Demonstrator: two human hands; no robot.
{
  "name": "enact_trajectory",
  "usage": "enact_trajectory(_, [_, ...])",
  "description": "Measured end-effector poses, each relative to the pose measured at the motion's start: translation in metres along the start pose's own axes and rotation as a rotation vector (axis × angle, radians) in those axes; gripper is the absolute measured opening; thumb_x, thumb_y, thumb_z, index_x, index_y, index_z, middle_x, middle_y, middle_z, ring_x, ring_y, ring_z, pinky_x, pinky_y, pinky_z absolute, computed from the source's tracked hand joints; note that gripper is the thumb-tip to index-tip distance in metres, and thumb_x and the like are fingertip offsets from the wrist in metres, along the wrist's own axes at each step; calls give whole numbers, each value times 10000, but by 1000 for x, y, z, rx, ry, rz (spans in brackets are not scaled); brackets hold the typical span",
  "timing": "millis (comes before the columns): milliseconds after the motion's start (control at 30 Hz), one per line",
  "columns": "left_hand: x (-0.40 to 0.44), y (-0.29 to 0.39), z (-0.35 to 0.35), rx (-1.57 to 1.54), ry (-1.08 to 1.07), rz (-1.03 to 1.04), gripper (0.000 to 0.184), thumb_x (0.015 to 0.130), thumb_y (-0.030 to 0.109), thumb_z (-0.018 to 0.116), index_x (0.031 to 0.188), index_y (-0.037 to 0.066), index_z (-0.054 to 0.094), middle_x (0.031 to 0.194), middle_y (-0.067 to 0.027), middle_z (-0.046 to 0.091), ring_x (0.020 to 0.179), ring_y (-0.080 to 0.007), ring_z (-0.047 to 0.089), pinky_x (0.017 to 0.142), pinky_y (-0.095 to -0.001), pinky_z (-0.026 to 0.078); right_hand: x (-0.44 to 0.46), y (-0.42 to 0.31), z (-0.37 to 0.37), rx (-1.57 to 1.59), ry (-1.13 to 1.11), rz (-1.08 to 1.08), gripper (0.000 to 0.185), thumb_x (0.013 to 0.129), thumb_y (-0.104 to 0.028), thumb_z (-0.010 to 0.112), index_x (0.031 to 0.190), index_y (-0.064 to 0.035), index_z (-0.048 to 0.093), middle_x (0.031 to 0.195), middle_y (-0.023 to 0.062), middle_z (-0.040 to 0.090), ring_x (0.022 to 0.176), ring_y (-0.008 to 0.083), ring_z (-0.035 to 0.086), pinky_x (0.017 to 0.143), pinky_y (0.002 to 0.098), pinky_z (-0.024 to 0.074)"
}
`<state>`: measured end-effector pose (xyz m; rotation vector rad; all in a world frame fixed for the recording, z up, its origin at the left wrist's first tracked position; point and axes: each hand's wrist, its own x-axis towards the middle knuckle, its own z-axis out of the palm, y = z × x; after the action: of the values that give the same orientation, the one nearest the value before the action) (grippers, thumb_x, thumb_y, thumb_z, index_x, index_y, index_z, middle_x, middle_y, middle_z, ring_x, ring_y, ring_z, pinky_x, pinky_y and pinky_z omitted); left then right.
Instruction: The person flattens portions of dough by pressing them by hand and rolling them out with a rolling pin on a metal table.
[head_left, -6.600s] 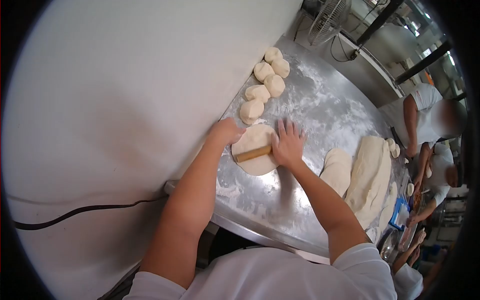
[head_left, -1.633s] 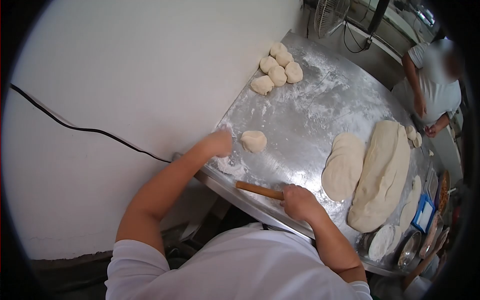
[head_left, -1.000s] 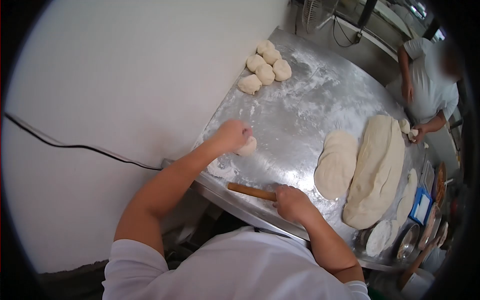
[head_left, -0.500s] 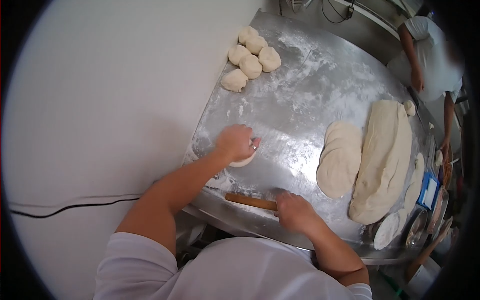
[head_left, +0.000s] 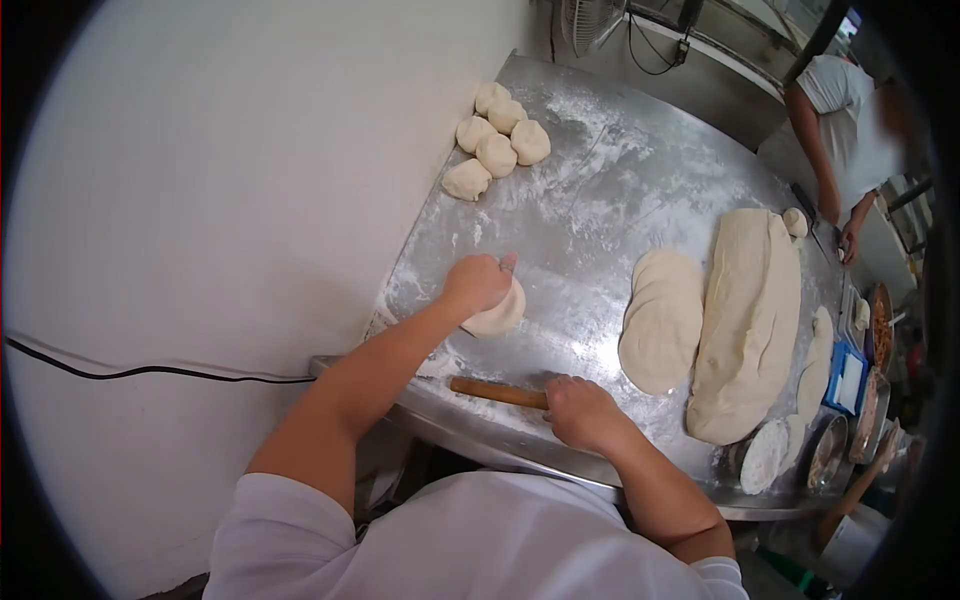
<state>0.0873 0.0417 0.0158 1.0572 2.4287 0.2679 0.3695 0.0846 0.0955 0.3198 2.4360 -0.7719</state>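
Note:
My left hand (head_left: 478,283) is closed at the far edge of a small flat dough round (head_left: 500,312), its fingertips mostly hidden behind the knuckles. The dough round lies on the floured metal table (head_left: 570,215). Nearer to me, my right hand (head_left: 580,412) is wrapped around one end of a wooden rolling pin (head_left: 495,392), whose other end points left. The pin is over the table's near edge, apart from the dough round.
Several dough balls (head_left: 497,155) sit at the far left corner. Right of centre lie a stack of flattened dough rounds (head_left: 660,325) and a long dough slab (head_left: 745,325). Beyond are a blue container (head_left: 848,378), a bowl of flour (head_left: 765,457) and a co-worker (head_left: 840,130). A wall (head_left: 250,200) borders the left.
More of the dough round shows beneath my left hand. My right hand keeps its hold on the rolling pin. The co-worker's hands have come closer together, and the whole view has shifted slightly.

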Motion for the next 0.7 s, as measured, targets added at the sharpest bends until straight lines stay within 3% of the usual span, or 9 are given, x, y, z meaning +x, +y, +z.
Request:
enact_trajectory(100, [-11,11,-10,9,-99,-55,641,1108,515,459,1081,-44,772,1109,-282,763,1035,-467,723,933,-535,558,3,-1,3,-2,-41,-14,341,968,-199,707,1223,25,670,1236,226,702,1195,382,681,1039,471,543])
enact_trajectory(200, [-14,14,-14,60,98,94,672,1092,557,472,1306,-35,707,1401,-288,665,1319,-450,617,1108,-529,478,3,-3,2,-3,-49,7,347,962,-202,708,1223,23,670,1234,226,699,1194,381,681,1035,470,547])
enact_trajectory(300, [-13,-1,41,349,341,373,753,1075,601,484,1519,-1,571,1645,-277,450,1559,-441,372,1253,-597,297,3,1,3,20,-14,-7,345,960,-202,704,1220,22,668,1228,224,694,1190,380,680,1032,473,549])
enact_trajectory(400, [-25,17,36,309,208,490,822,1068,633,486,1637,41,444,1741,-264,290,1649,-430,170,1288,-670,147,6,3,4,13,-43,3,338,959,-201,703,1210,23,667,1219,222,691,1183,382,680,1022,477,550])
enact_trajectory(700, [-28,32,31,408,190,548,940,1021,773,435,1687,111,388,1763,-254,259,1640,-440,194,1282,-697,146,7,-5,-3,-4,-46,-9,353,960,-186,694,1234,34,663,1234,229,691,1220,369,669,1038,467,541])
